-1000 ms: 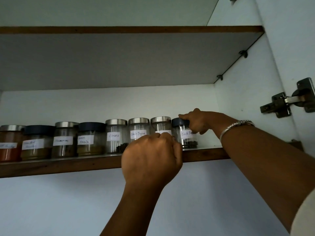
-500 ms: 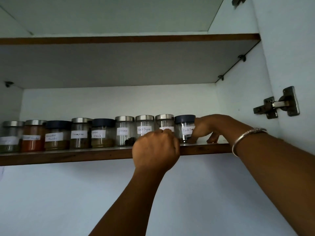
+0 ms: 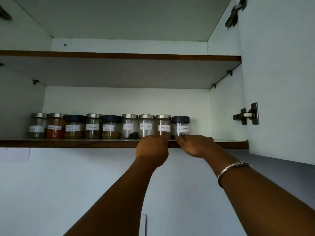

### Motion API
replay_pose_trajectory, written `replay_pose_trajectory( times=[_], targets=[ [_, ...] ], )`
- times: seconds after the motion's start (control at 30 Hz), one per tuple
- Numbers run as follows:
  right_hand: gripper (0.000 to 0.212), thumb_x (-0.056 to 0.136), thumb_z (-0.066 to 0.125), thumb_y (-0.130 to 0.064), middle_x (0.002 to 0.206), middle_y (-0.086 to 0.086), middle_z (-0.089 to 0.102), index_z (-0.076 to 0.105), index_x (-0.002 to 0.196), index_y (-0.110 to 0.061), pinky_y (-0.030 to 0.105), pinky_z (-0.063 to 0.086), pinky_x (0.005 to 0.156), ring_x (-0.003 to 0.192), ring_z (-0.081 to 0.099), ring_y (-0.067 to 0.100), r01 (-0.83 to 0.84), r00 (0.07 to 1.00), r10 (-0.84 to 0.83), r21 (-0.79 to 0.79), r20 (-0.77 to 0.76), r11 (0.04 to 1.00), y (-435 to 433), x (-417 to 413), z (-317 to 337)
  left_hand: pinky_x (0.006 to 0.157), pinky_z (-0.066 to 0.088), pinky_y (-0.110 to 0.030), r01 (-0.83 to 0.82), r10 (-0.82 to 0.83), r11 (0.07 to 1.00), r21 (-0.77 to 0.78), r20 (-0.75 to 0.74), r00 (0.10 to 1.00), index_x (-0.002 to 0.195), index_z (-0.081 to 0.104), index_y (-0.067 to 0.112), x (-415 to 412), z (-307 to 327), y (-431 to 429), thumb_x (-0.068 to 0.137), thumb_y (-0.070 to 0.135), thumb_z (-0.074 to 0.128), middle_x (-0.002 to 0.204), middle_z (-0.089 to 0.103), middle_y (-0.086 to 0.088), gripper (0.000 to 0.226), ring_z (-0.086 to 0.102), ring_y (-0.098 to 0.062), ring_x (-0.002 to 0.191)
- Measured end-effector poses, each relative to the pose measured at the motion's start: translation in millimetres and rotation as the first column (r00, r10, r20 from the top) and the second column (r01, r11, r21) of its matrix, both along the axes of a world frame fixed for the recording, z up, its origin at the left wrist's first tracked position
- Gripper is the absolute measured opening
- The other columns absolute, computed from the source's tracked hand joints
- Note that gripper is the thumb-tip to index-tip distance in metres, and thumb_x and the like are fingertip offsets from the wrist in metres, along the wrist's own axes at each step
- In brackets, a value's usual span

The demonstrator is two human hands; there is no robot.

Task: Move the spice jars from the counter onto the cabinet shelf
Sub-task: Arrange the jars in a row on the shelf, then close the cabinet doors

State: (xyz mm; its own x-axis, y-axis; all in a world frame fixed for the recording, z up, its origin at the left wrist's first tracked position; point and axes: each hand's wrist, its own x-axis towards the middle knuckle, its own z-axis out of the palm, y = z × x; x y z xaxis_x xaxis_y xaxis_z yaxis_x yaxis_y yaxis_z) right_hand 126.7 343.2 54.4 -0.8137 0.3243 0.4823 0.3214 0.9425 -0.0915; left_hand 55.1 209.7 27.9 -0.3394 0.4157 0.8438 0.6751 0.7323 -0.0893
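Observation:
Several labelled glass spice jars stand in a row on the lower cabinet shelf (image 3: 85, 143). The rightmost jar, marked Black Pepper (image 3: 181, 126), has a dark lid. To its left stands the steel-lidded Cinnamon jar (image 3: 163, 124). My left hand (image 3: 152, 148) is at the shelf's front edge, its curled fingers pinching the base of the Cinnamon jar. My right hand (image 3: 196, 145) lies over the shelf edge, with its fingertips touching the base of the dark-lidded Black Pepper jar. The hands hide the bottoms of both jars.
An upper shelf (image 3: 119, 56) spans the cabinet above the jars. Bare shelf surface lies to the right of the last jar, up to the side wall (image 3: 226, 116). The open door (image 3: 281, 82) with its hinge (image 3: 247, 114) is at the right.
The view has tilted up and pulled back. My left hand has dropped from in front of the Cinnamon jar to its base. My right hand has gone from the dark lid to the jar's foot.

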Motion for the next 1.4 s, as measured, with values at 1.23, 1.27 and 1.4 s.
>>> replay_pose_trajectory(
  times=[1.23, 1.27, 1.4],
  targets=[
    [0.094, 0.083, 0.041, -0.070, 0.158, 0.012, -0.008, -0.009, 0.149, -0.025, 0.059, 0.009, 0.113, 0.143, -0.011, 0.036, -0.331, 0.944, 0.302, 0.399, 0.136, 0.855, -236, 32, -58, 0.087, 0.049, -0.041, -0.295, 0.216, 0.934, 0.201, 0.337, 0.916, 0.133, 0.031, 0.012, 96, -35, -301, 0.086, 0.037, 0.059, 0.134, 0.046, -0.011, 0.061, 0.053, -0.029, 0.115],
    [0.094, 0.083, 0.042, -0.069, 0.158, 0.012, -0.008, -0.009, 0.148, -0.025, 0.058, 0.010, 0.113, 0.144, -0.011, 0.036, -0.362, 0.932, 0.338, 0.400, 0.132, 0.842, -259, 34, -58, 0.088, 0.049, -0.042, -0.314, 0.226, 0.922, 0.226, 0.342, 0.912, 0.132, 0.032, 0.012, 100, -37, -323, 0.086, 0.038, 0.059, 0.134, 0.045, -0.011, 0.059, 0.053, -0.029, 0.116],
    [0.094, 0.083, 0.045, -0.066, 0.158, 0.011, -0.006, -0.007, 0.149, -0.024, 0.057, 0.011, 0.113, 0.144, -0.011, 0.035, -0.502, 0.858, 0.502, 0.386, 0.110, 0.774, -371, 43, -58, 0.086, 0.050, -0.043, -0.413, 0.301, 0.850, 0.327, 0.342, 0.890, 0.131, 0.033, 0.014, 124, -42, -429, 0.086, 0.037, 0.060, 0.133, 0.044, -0.010, 0.057, 0.055, -0.030, 0.112]
  ],
)
